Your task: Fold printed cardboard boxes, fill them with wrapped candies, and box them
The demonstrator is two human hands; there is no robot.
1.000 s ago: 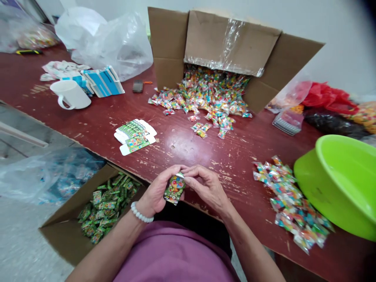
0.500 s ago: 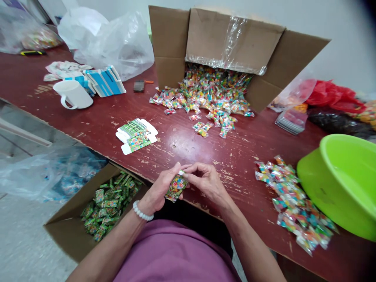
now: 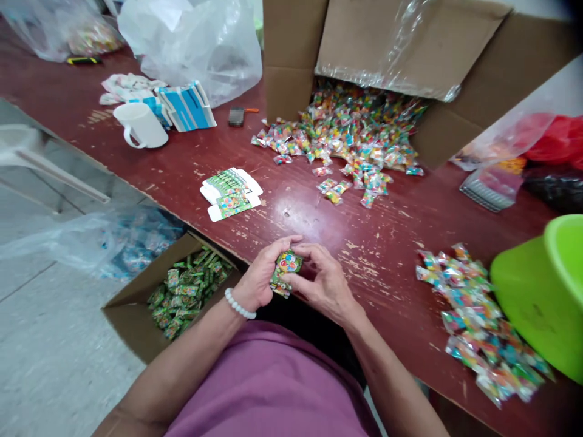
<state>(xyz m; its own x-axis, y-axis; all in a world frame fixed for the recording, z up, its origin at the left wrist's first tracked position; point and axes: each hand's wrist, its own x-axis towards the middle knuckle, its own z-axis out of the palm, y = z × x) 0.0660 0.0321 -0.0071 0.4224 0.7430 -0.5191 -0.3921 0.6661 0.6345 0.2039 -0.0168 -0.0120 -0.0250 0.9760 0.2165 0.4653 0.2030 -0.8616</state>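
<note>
A small green printed box (image 3: 286, 270) is between my hands at the table's front edge. My left hand (image 3: 264, 273), with a pale bead bracelet at the wrist, wraps round its left side. The fingers and thumb of my right hand (image 3: 325, 282) press on its right side and top. Flattened green and white cartons (image 3: 232, 194) lie stacked on the red table (image 3: 291, 227) beyond my hands. Below the edge, at the left, an open cardboard box (image 3: 130, 303) holds several filled green boxes (image 3: 186, 291).
Wrapped candies (image 3: 337, 136) spill from a large carton (image 3: 294, 60) at the back. More candies (image 3: 473, 309) lie at the right beside a green basin (image 3: 519, 285). A white mug (image 3: 148, 126), blue-striped box (image 3: 184, 108) and plastic bags (image 3: 200, 48) stand back left.
The view has shifted, so the table things sit further left or right in it. My right fingers have moved from the box's top flap to its side, and the white flap no longer shows.
</note>
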